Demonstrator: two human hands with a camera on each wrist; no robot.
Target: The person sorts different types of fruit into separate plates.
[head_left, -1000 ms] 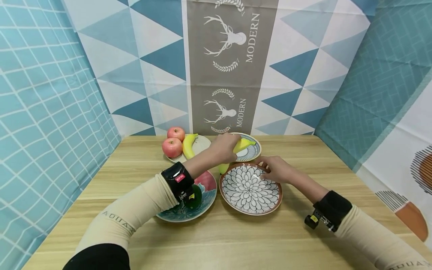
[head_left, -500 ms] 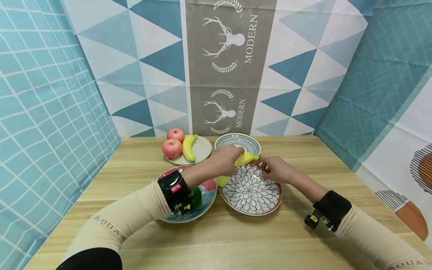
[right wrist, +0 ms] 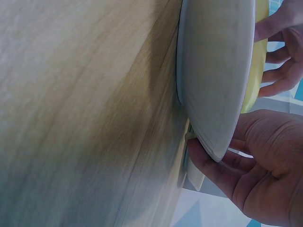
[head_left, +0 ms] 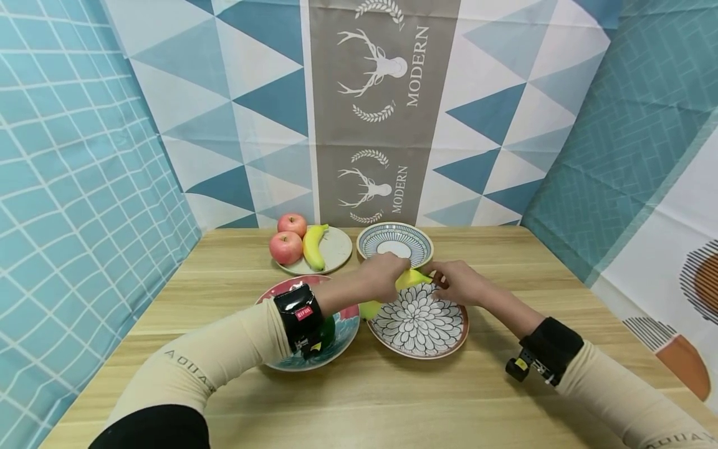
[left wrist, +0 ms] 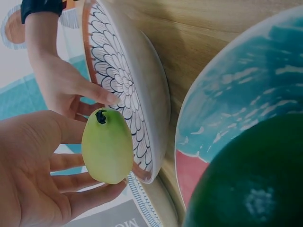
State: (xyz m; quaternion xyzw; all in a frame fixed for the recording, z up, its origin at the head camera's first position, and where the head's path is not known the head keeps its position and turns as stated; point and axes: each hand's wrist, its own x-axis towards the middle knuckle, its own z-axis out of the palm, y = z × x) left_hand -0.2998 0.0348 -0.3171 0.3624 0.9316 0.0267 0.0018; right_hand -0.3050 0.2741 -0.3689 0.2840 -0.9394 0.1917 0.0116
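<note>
My left hand (head_left: 387, 277) grips a yellow banana (head_left: 412, 279) from above, over the far left side of a petal-patterned bowl (head_left: 417, 324) with a brown rim. In the left wrist view the banana's greenish end (left wrist: 108, 151) points at the camera, its dark tip showing and the fingers behind it. My right hand (head_left: 461, 284) holds the same bowl at its far right rim. Seen from the right wrist, the fingers (right wrist: 213, 165) pinch the rim of the bowl (right wrist: 215, 61), while the banana (right wrist: 259, 61) shows beyond it.
Left of the petal bowl is a teal and red bowl (head_left: 344, 340) with a dark green round fruit (left wrist: 251, 179) in it. Behind stand a striped bowl (head_left: 417, 234) and a pale plate (head_left: 339, 246) bearing two apples (head_left: 286, 247) and another banana (head_left: 314, 247). A cloth wall closes the back.
My left hand has brought the banana nearer, from over the striped bowl to over the petal bowl. My right hand stays at the bowl's rim.
</note>
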